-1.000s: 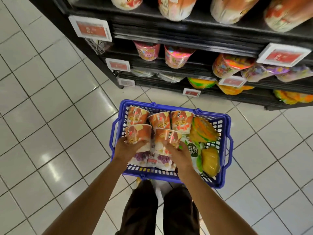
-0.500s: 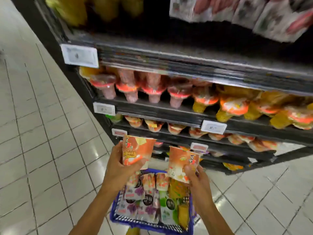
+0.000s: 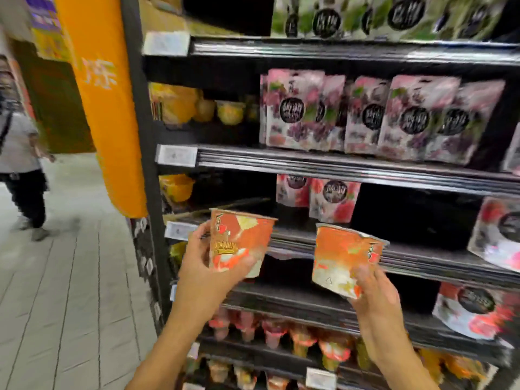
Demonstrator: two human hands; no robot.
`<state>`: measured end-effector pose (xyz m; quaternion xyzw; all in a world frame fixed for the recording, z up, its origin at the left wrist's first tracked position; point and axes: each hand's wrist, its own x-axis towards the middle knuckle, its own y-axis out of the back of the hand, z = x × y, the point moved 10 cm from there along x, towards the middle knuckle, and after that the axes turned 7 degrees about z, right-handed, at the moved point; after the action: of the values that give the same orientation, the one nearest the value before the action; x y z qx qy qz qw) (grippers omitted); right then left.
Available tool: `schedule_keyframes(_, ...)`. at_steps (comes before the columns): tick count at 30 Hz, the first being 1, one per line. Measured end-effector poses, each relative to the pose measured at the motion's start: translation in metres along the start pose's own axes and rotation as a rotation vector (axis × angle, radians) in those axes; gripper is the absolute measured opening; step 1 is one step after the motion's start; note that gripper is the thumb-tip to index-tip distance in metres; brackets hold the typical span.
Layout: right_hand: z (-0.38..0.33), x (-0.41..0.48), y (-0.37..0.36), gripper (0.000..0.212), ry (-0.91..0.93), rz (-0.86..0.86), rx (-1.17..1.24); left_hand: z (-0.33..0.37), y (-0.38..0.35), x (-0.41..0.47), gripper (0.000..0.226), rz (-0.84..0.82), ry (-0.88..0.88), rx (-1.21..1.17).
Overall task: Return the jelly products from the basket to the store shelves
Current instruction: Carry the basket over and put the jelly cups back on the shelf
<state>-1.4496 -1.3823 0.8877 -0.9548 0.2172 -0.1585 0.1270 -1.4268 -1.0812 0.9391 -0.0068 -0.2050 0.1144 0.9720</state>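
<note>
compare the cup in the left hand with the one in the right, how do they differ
The left cup is higher and closer to upright; the right cup sits lower and tilts more. The left hand wraps the left cup's side; the right hand grips the right cup near its base. The left cup shows a yellow band; the right cup shows none. Both are orange-and-white, held before the shelves.

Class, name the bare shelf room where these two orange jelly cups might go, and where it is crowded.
Free: the dark gap behind the left-hand jelly cup, between the yellow tub and the pink pouches, and another right of those pouches, up to the large bag. Crowded: the grape pouches above, the cone jellies below.
</note>
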Motion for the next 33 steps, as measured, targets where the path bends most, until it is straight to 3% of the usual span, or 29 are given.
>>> schedule_keyframes(4,-0.077,0.023,-0.033,0.045,0.138,-0.034,-0.012,0.069,-0.001,0.048,0.094,-0.005,-0.122,-0.045)
schedule_keyframes(7,-0.124,0.036,-0.058,0.065,0.236,-0.039,-0.019,0.112,0.004,0.086,0.094,-0.028,-0.200,-0.057)
schedule_keyframes(17,-0.251,0.076,-0.128,0.054,0.519,0.057,0.082,0.249,0.016,0.175,0.086,-0.079,-0.519,-0.088)
schedule_keyframes(21,-0.309,0.087,-0.157,0.069,0.631,0.076,0.058,0.317,0.006,0.207,0.086,-0.087,-0.647,-0.069)
schedule_keyframes(27,-0.376,0.113,-0.197,0.072,0.667,0.098,0.005,0.405,-0.031,0.258,0.051,-0.051,-0.761,-0.003)
schedule_keyframes(33,-0.414,0.139,-0.221,0.088,0.776,0.114,-0.123,0.453,-0.063,0.308,0.106,0.102,-0.750,0.235)
